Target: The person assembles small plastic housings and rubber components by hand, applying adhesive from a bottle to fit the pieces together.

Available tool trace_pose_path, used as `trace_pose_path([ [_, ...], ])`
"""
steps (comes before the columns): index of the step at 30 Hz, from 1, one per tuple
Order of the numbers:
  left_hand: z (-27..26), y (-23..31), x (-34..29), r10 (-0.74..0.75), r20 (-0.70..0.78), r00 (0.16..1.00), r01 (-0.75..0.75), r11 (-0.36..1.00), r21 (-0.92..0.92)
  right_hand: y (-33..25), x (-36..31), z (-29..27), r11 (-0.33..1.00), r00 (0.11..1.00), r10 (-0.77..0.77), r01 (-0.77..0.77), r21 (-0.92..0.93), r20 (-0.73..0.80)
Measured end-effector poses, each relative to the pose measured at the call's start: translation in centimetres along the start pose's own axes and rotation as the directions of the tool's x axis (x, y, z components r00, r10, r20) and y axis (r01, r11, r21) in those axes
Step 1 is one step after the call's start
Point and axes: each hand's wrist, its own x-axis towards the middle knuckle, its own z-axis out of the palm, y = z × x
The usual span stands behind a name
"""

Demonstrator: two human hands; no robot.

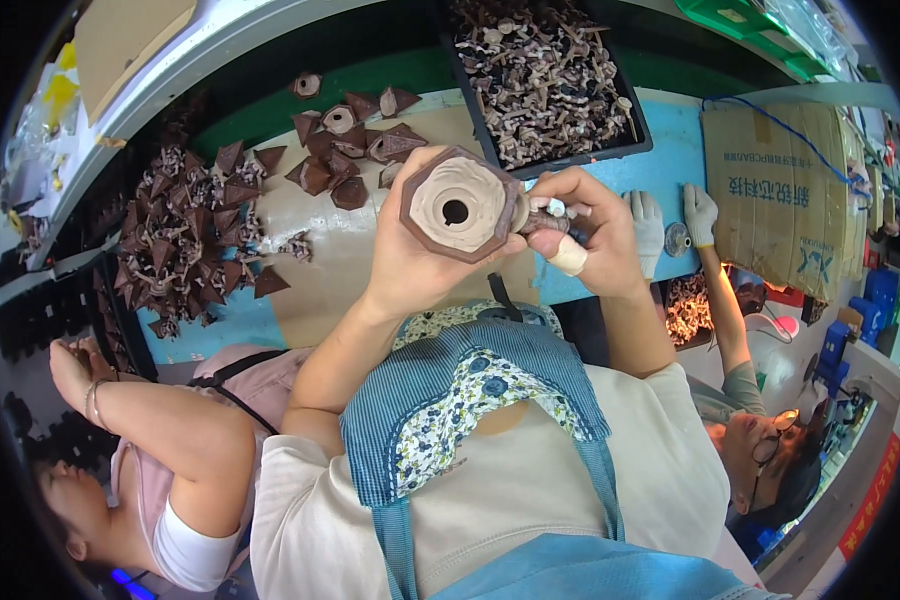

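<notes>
My left hand (390, 255) is closed around a brown, many-sided hollow piece (425, 215), its pale inside and dark central hole facing up. In my right hand (610, 240), fingers and thumb pinch a small brown figurine-like part (548, 222) with whitish bits on it. This part meets the right rim of the hollow piece; whether they are joined I cannot tell. Beige tape (568, 256) wraps my right thumb. Beyond my left hand lies a group of brown pointed roof-like pieces (320, 145), some turned hollow side up.
A large heap of brown pointed pieces and small parts (185, 235) covers the table's left. At the back, a black tray (643, 122) holds many small figurine parts. A cardboard box (770, 190) stands right, near a co-worker's gloved hands (701, 212). Another person (195, 425) sits left.
</notes>
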Motion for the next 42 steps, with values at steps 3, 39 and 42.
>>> trace_pose_path([
  [3,0.4,0.2,-0.6,-0.016,-0.053,0.998,0.022,0.993,0.118,0.4,-0.8,1.2,0.907,0.978,0.202,-0.167,0.387,-0.05],
  [39,-1.1,1.3,-0.3,-0.159,0.112,0.981,0.157,0.987,0.029,-3.4,1.4,-1.8,0.994,0.994,-0.104,0.103,0.042,0.028],
  [42,-0.3,2.1,0.0,-0.12,0.183,0.976,0.098,0.987,0.125,-5.4,2.2,-1.2,0.956,0.966,-0.196,0.227,-0.187,0.171],
])
